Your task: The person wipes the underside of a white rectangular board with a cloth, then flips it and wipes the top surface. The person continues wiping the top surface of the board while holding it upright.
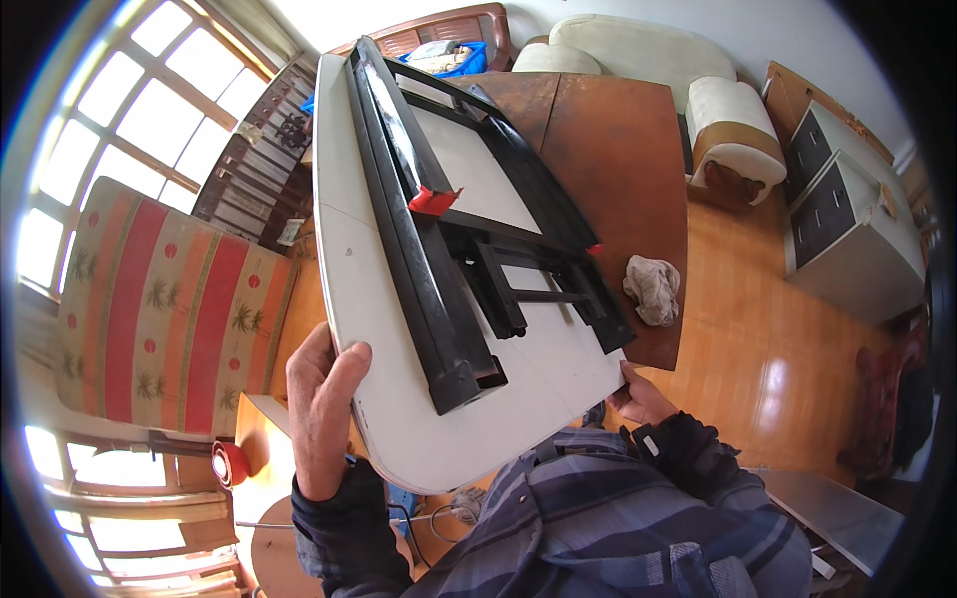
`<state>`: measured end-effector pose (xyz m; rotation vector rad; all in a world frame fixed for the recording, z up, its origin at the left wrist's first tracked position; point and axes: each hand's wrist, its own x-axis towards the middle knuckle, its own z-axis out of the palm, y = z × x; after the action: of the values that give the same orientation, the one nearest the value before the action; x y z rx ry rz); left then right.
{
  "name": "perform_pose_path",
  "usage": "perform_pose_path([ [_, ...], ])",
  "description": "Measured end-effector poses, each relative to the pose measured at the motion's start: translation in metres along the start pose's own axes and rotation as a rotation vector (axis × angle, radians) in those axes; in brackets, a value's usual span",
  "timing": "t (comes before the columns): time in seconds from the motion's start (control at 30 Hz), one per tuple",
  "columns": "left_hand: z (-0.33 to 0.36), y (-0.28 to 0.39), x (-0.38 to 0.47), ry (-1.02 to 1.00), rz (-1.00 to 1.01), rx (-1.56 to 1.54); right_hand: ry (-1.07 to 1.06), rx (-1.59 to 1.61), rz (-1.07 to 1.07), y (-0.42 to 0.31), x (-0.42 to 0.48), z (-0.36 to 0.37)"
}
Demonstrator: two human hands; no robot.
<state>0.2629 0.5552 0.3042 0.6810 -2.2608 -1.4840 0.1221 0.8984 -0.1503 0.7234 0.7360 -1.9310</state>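
Observation:
A white folding table point(478, 433), its underside facing up, is tilted in front of my body. Black metal folding legs point(419, 299) lie flat along it, with red tape point(434, 200) at one bar. My left hand point(321, 404) grips the near left edge, thumb on the white underside. My right hand point(641, 396) holds the near right edge, its fingers partly hidden beneath the board. A brown wooden tabletop point(613, 164) lies under or behind the far part of the board; I cannot tell if they touch. A crumpled pale cloth point(652, 290) rests on that brown top.
A striped mattress point(172, 306) leans by the windows at left. A blue basket point(467, 63) sits on a wooden bench beyond. A cream sofa point(643, 56) and a drawer cabinet point(845, 224) stand at right. A grey panel point(830, 508) is at the lower right.

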Motion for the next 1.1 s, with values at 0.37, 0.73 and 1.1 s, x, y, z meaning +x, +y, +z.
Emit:
perform_pose_path([
  [0.37, 0.044, 0.043, 0.006, 0.063, 0.087, 0.107, -0.035, -0.228, 0.134, -0.016, -0.008, 0.001],
  [0.73, 0.019, 0.022, -0.005, 0.061, 0.343, 0.255, 0.125, -0.776, -0.186, -0.002, -0.091, 0.037],
  [1.1, 0.065, 0.057, 0.026, 0.096, 0.395, 0.241, 0.142, -0.397, -0.129, -0.014, -0.074, 0.039],
])
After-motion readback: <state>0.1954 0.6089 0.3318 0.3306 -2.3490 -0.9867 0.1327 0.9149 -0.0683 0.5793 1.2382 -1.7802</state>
